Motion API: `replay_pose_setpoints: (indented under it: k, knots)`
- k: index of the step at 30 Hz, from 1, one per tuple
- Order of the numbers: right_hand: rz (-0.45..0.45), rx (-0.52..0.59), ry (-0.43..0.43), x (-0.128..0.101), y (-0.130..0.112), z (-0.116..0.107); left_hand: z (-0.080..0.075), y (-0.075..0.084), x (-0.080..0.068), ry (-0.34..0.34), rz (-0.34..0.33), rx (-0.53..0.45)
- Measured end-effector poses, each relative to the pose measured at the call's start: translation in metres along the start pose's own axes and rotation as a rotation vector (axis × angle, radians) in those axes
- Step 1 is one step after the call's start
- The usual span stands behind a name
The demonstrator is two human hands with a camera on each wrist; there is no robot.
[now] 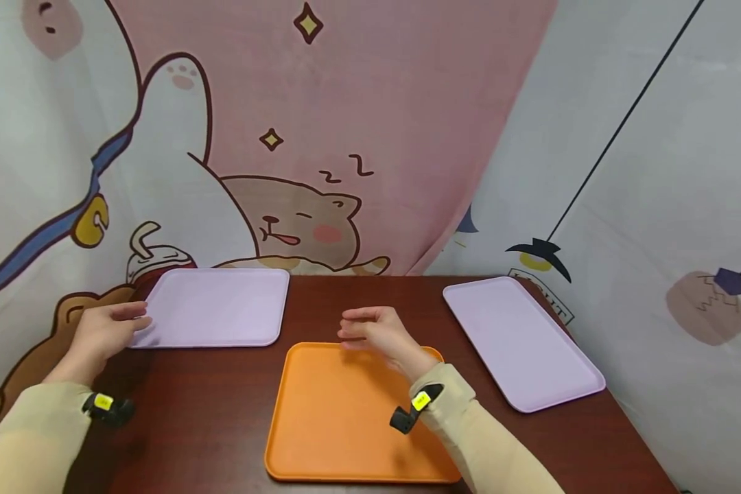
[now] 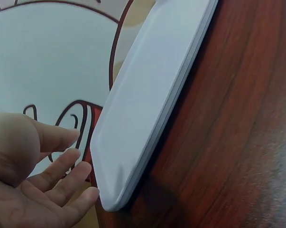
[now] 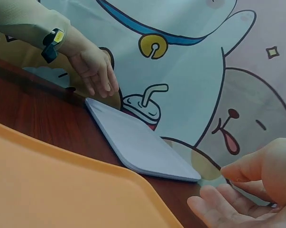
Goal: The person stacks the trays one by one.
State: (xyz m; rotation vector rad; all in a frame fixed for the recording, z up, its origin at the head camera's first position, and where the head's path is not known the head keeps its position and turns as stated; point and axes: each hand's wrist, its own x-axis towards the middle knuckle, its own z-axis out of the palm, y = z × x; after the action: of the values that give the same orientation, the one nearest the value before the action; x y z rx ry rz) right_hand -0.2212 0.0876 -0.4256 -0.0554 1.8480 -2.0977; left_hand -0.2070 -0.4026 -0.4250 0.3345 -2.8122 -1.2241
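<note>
My left hand [image 1: 108,331] hovers at the near-left corner of a lilac tray [image 1: 216,307] at the back left of the table; its fingers are straight and hold nothing. In the left wrist view the fingers [image 2: 69,173] lie just beside the tray's corner [image 2: 115,202], and contact is unclear. My right hand [image 1: 373,334] floats over the far edge of an orange tray [image 1: 339,418] in the middle, fingers relaxed and empty. In the right wrist view its fingertips [image 3: 230,172] sit at the lower right, with the left hand [image 3: 96,71] and lilac tray [image 3: 138,142] beyond.
A second lilac tray [image 1: 521,339] lies angled at the right side of the dark wooden table [image 1: 204,405]. Cartoon-printed cloth [image 1: 321,137] hangs close behind and around the table. All three trays hold nothing.
</note>
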Motion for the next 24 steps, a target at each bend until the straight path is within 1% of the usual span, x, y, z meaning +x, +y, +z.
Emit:
replay_pose_setpoints:
  k: [2,6,9,12,14,16,21,24]
  knots:
    - [0.013,0.01,-0.001,0.009,0.002,0.006,0.0,-0.003,0.004,0.019,-0.019,0.006]
    - [0.022,0.022,0.001,0.026,0.007,0.019,0.004,-0.01,0.013,0.039,-0.027,0.018]
    - [0.019,0.024,0.002,0.037,0.01,0.03,0.005,-0.015,0.016,0.059,-0.062,0.015]
    - [0.019,0.023,0.004,0.048,0.013,0.041,0.003,-0.019,0.018,0.094,-0.109,0.009]
    - [0.025,0.031,0.006,0.054,0.015,0.047,0.002,-0.021,0.019,0.105,-0.123,0.004]
    - [0.031,0.023,0.01,0.06,0.017,0.052,0.002,-0.024,0.02,0.104,-0.134,0.005]
    - [0.067,0.001,0.027,0.076,0.027,0.062,0.004,-0.031,0.022,0.042,-0.181,-0.021]
    - [0.091,0.022,0.035,0.083,0.033,0.069,0.005,-0.034,0.022,0.037,-0.193,-0.037]
